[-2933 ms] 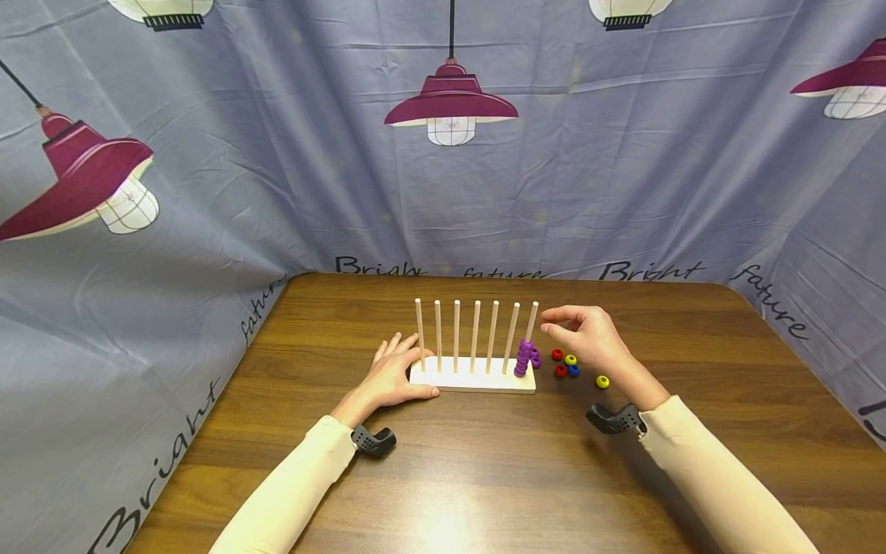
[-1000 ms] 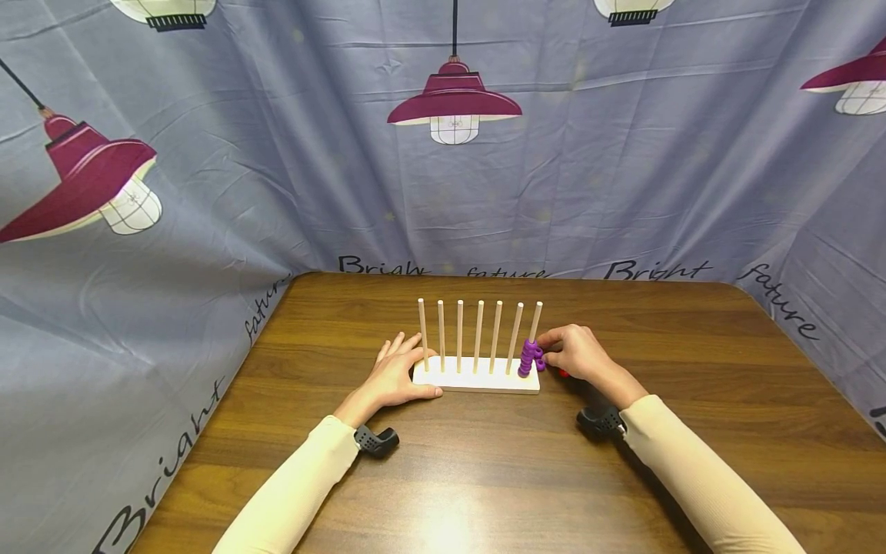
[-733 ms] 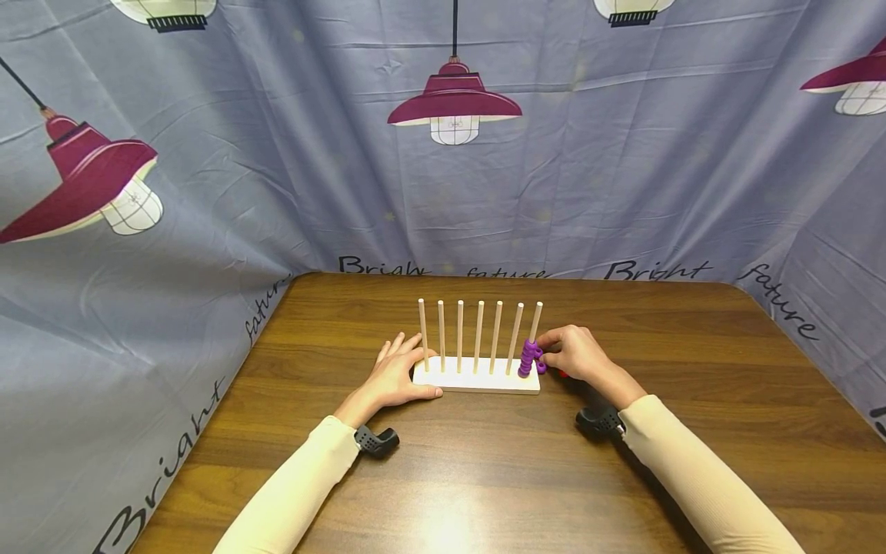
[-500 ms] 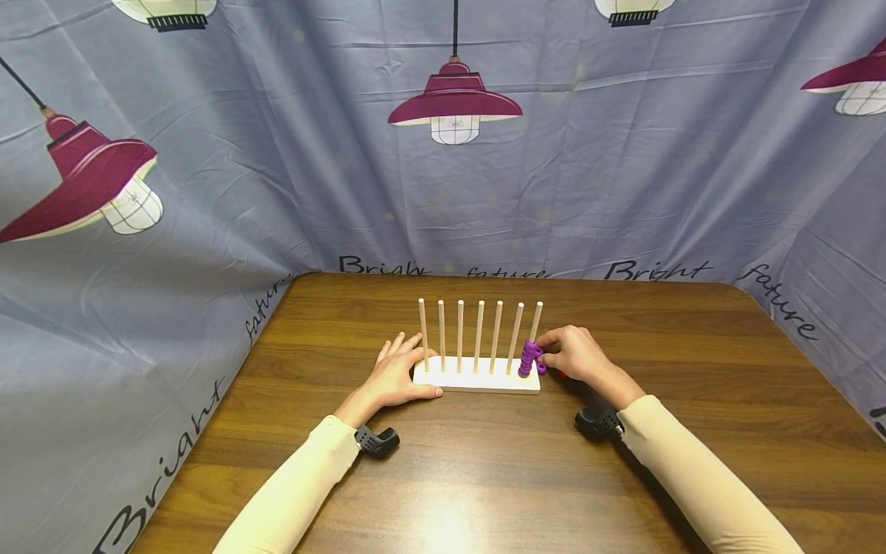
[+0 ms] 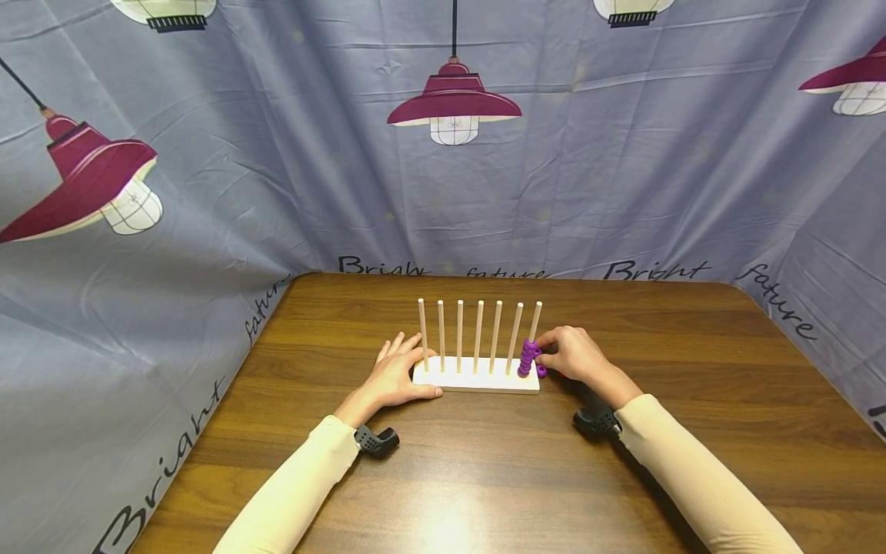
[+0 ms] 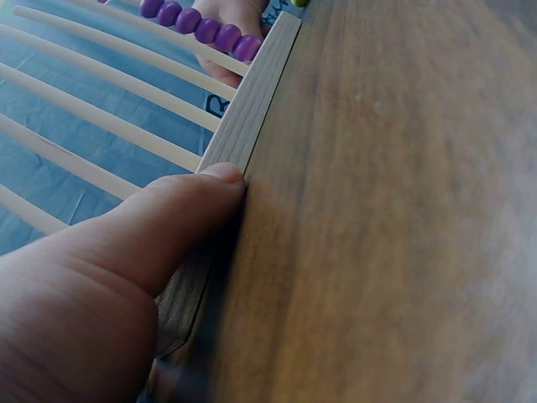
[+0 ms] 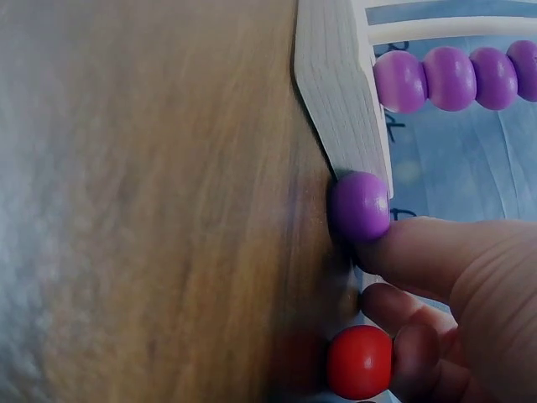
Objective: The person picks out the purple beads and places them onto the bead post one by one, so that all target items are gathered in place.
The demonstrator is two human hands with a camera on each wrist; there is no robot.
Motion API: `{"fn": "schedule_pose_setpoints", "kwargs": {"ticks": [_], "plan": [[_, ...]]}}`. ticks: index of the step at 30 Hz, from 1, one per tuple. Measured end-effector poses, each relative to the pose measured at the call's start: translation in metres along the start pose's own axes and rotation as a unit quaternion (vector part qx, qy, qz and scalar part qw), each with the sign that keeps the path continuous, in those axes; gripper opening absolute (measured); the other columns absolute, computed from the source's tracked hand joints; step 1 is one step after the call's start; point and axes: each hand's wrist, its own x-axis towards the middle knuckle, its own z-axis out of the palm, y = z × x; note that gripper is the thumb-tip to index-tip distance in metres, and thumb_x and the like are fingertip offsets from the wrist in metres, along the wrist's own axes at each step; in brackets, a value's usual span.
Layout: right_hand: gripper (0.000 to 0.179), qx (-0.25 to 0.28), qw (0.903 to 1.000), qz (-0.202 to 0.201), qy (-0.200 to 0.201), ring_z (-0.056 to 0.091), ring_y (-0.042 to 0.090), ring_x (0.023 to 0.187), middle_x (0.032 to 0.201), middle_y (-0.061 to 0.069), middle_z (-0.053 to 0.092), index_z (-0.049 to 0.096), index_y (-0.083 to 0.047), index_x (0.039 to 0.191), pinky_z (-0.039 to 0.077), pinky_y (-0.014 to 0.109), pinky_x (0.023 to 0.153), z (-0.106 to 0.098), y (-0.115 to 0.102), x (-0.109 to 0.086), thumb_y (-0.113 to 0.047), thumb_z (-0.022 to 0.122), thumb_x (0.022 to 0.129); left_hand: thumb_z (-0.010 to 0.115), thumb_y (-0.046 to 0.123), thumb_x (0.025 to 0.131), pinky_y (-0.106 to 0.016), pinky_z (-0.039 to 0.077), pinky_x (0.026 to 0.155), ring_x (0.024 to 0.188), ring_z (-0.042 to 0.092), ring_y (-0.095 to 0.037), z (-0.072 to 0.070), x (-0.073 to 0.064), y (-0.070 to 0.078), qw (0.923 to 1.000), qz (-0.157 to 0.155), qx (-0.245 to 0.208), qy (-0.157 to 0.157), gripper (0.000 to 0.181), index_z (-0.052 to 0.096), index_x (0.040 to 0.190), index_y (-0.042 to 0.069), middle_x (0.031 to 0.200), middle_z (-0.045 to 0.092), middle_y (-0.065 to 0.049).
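Observation:
A pale wooden bead rack (image 5: 476, 381) with several upright rods stands on the table. Several purple beads (image 5: 527, 358) are stacked on its rightmost rod. My left hand (image 5: 393, 379) holds the rack's left end, and its thumb (image 6: 189, 214) presses the front edge. At the right end, my right hand (image 5: 574, 354) pinches a purple bead between thumb and forefinger; that bead is mostly hidden. Another purple bead (image 7: 361, 206) lies against the rack's end, close by the right thumb (image 7: 428, 252). Below the right fingers sits a red bead (image 7: 359, 362).
The brown wooden table (image 5: 443, 462) runs up to a grey-blue curtain (image 5: 332, 154) printed with lamps and lettering. Part of a yellow bead (image 6: 299, 2) shows at the top of the left wrist view. My right hand covers other loose beads in the head view.
My right hand has come down and left from above the loose beads to the purple ones beside the rack. The lower purple bead has shifted slightly nearer. My left hand stays on the rack.

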Motion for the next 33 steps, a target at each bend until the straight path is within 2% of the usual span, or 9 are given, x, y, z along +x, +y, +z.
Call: {"fn": "schedule_pose_setpoints", "kwargs": {"ticks": [7, 14, 21, 28, 33], "plan": [[0.022, -0.007, 0.9999, -0.011, -0.002, 0.071, 0.024, 0.084, 0.093, 0.011, 0.079, 0.08, -0.007, 0.098, 0.056, 0.044, 0.072, 0.0, 0.0, 0.0, -0.014, 0.082, 0.077, 0.084, 0.048, 0.075, -0.063, 0.007, 0.127, 0.157, 0.016, -0.047, 0.0, 0.0, 0.0, 1.0, 0.0, 0.001, 0.002, 0.068, 0.066, 0.134, 0.02, 0.164, 0.035, -0.019], [0.018, 0.03, 0.9995, -0.004, 0.011, 0.074, 0.019, 0.079, 0.09, 0.009, 0.08, 0.079, -0.006, 0.098, 0.055, 0.033, 0.067, -0.001, 0.001, -0.004, -0.012, 0.081, 0.081, 0.084, 0.048, 0.075, -0.063, 0.008, 0.127, 0.157, 0.017, -0.047, 0.0, 0.0, 0.0, 1.0, 0.0, 0.0, 0.0, 0.066, 0.066, 0.133, 0.02, 0.164, 0.036, -0.019], [0.019, 0.061, 0.9978, 0.003, 0.026, 0.077, 0.024, 0.079, 0.09, 0.012, 0.08, 0.078, -0.003, 0.1, 0.061, 0.038, 0.071, -0.006, 0.002, -0.008, -0.008, 0.076, 0.082, 0.084, 0.048, 0.075, -0.063, 0.008, 0.127, 0.157, 0.017, -0.046, 0.0, -0.001, 0.0, 1.0, -0.001, 0.005, 0.001, 0.067, 0.066, 0.133, 0.02, 0.164, 0.035, -0.019], [0.018, 0.083, 0.9955, 0.004, 0.045, 0.072, 0.016, 0.072, 0.086, 0.009, 0.079, 0.078, -0.005, 0.098, 0.055, 0.025, 0.064, -0.009, 0.001, -0.012, -0.007, 0.077, 0.08, 0.084, 0.048, 0.075, -0.064, 0.008, 0.127, 0.156, 0.018, -0.047, 0.001, 0.0, -0.001, 1.0, 0.0, 0.004, 0.003, 0.067, 0.066, 0.133, 0.019, 0.164, 0.036, -0.019], [0.018, 0.11, 0.992, 0.008, 0.062, 0.067, 0.011, 0.068, 0.086, 0.012, 0.079, 0.077, -0.003, 0.099, 0.052, 0.021, 0.059, -0.009, 0.0, -0.016, -0.006, 0.078, 0.081, 0.084, 0.049, 0.075, -0.064, 0.009, 0.127, 0.156, 0.018, -0.047, 0.001, 0.0, -0.001, 1.0, 0.002, 0.004, 0.004, 0.067, 0.066, 0.133, 0.02, 0.164, 0.036, -0.019]]}}
